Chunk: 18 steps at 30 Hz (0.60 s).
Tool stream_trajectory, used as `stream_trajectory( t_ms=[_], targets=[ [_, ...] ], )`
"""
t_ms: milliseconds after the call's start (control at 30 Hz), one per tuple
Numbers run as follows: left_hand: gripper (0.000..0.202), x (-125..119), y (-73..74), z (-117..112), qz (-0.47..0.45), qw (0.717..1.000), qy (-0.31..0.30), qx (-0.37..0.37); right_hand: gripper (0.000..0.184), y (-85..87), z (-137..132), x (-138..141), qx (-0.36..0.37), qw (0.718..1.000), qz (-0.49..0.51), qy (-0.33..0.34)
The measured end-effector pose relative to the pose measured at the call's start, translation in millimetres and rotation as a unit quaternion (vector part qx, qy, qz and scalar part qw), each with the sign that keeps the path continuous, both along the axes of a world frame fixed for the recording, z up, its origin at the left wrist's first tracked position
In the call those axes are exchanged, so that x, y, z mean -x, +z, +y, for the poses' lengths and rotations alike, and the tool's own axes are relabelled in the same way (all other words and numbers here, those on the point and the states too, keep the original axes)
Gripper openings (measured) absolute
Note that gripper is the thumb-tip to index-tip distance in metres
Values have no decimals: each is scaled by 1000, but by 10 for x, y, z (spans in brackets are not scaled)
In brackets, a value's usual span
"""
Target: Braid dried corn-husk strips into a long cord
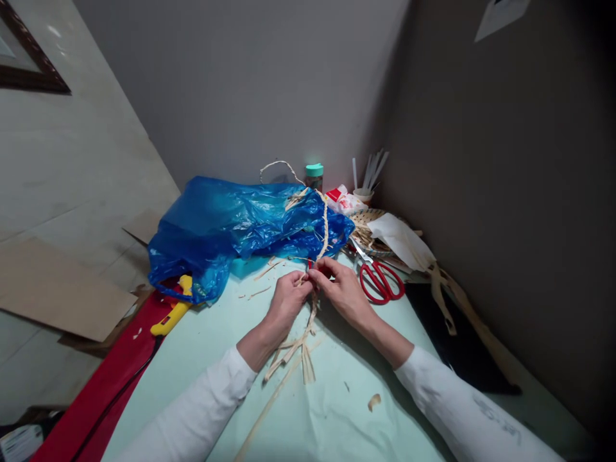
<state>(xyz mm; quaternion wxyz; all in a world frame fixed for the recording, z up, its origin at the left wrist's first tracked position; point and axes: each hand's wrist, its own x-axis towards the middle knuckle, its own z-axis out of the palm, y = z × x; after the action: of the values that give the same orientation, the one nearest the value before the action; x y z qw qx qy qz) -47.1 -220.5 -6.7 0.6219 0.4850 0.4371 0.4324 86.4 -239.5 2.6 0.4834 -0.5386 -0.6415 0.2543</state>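
A pale braided cord of dried plant fibre runs from the blue plastic bag down between my hands. My left hand is closed on the cord, thumb and fingers pinched together. Close against it, my right hand pinches the same cord from the right side. Below my hands the cord ends in loose, unbraided strands that spread over the pale green table cover. A small red piece shows just above my fingertips; I cannot make out what it is.
Red-handled scissors lie right of my hands, beside a woven basket of fibre strips. A yellow-handled tool with a black cable lies at the left edge. Behind stand a green-lidded jar and a cup of white sticks. Walls border the table.
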Motion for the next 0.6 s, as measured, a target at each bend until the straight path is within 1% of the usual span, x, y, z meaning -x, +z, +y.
stream_trajectory(
  t_ms=[167, 267, 333, 433, 500, 533, 600],
  targets=[
    [23, 15, -20, 3, 7, 1000, 4, 0, 16, -52, 27, -70, 13, 999, 36, -12],
    [25, 22, -33, 18, 15, 1000, 20, -11, 15, -81, 71, -148, 4, 998, 59, -25],
    [23, 17, -47, 29, 18, 999, 26, -26, 18, -93, 100, -175, -10, 996, 72, -46],
    [18, 6, -72, 40, 26, 998, 21, -51, 15, -102, 126, -182, -30, 993, 73, -87],
    [15, 0, -85, 39, 42, 997, 16, -64, 12, -103, 132, -181, -46, 993, 40, -105],
    [13, -2, -89, 34, 51, 996, 13, -70, 12, -101, 135, -180, -60, 992, 6, -109],
    [12, -8, -91, 19, 67, 994, 6, -81, 11, -92, 147, -174, -91, 984, -94, -118]
  ],
)
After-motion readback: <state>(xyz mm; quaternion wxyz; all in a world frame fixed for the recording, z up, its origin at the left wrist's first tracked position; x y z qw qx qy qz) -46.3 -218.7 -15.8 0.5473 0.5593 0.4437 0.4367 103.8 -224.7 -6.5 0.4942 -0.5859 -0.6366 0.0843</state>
